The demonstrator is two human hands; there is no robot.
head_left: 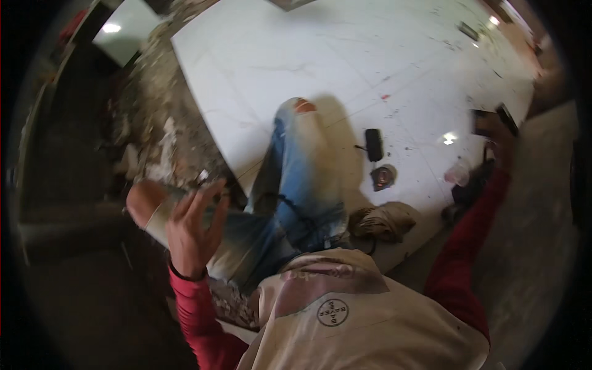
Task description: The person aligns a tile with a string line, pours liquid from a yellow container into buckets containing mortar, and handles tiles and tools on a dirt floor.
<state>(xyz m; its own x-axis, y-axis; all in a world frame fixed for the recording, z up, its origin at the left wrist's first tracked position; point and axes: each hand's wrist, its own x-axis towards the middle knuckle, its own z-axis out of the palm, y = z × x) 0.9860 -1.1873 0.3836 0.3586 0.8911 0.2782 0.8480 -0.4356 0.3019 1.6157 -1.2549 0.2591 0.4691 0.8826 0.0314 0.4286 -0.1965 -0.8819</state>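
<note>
My left hand point(192, 231) is raised over my bent left knee. Its fingers are apart and slightly curled, a little blurred, and I make out nothing held in them. Far out to the right, my right hand point(498, 137) reaches over the edge of the white tiled floor. A dark, blocky object point(507, 119) is in its grasp; its kind is too dim to tell. Between my legs and my right arm lie a small black rectangular device point(374, 145), a round dark tape measure-like item point(383, 177) and a crumpled brown cloth or pouch point(383, 222).
Glossy white tiles point(265, 68) cover the floor ahead. Along their left edge runs a strip of broken rubble point(163, 148). A clear plastic bag point(457, 173) and a dark bundle point(472, 188) lie near my right forearm. A dark small block point(468, 30) rests far right.
</note>
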